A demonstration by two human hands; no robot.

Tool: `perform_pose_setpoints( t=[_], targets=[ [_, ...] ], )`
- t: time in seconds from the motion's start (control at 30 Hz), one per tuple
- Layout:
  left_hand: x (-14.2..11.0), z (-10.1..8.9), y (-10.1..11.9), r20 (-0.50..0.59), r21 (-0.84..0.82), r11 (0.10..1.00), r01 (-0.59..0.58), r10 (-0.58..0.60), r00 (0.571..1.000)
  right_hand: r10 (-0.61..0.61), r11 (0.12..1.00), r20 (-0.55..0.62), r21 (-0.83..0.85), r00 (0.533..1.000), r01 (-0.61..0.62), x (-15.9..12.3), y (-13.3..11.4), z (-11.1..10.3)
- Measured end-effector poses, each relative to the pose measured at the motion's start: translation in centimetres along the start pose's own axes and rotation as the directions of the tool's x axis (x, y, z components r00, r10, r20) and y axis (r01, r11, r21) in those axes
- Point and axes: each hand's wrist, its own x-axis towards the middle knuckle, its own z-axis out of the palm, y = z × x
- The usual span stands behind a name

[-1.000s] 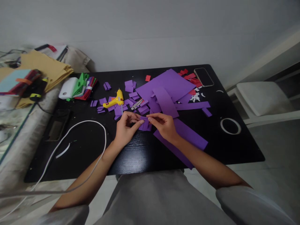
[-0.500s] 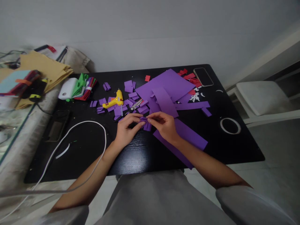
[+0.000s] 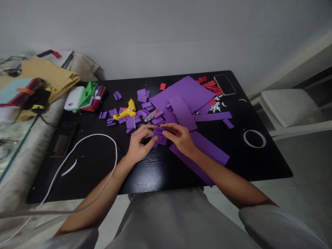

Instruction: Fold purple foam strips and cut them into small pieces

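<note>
Head view: at frame centre I see the left hand (image 3: 140, 142) and right hand (image 3: 182, 139), nearly closed, pinching a purple piece (image 3: 158, 132) that shows a broader face than half a second ago.

a small folded purple piece (image 3: 158, 131) is held between the fingertips of the left hand (image 3: 140, 142) and the right hand (image 3: 181, 138) over a black table (image 3: 153, 173). a yellow glue gun (image 3: 129, 110) is laid among purple scraps (image 3: 142, 93); a large purple sheet (image 3: 185, 90) is overlapped by a purple strip (image 3: 183, 112). red scraps (image 3: 217, 90) are scattered beside a phone (image 3: 224, 85).
</note>
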Motion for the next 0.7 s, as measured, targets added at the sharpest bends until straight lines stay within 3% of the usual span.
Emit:
perform_pose_setpoints(
  t=[0.13, 0.37, 0.7],
  targets=[
    [0.04, -0.16, 0.20, 0.013, 0.023, 1.000, -0.010, 0.010, 1.000, -0.006, 1.000, 0.051, 0.021, 0.999, 0.005, -0.01, -0.09, 0.08],
    [0.04, -0.14, 0.09, 0.014, 0.032, 0.999, -0.001, 0.001, 1.000, -0.028, 0.999, -0.035, -0.031, 0.999, 0.026, -0.10, -0.28, 0.08],
    [0.10, -0.13, 0.07, 0.022, 0.071, 0.997, -0.034, 0.033, 0.999, -0.054, 0.998, -0.067, -0.044, 0.996, 0.051, -0.08, -0.28, -0.03]
  ],
)
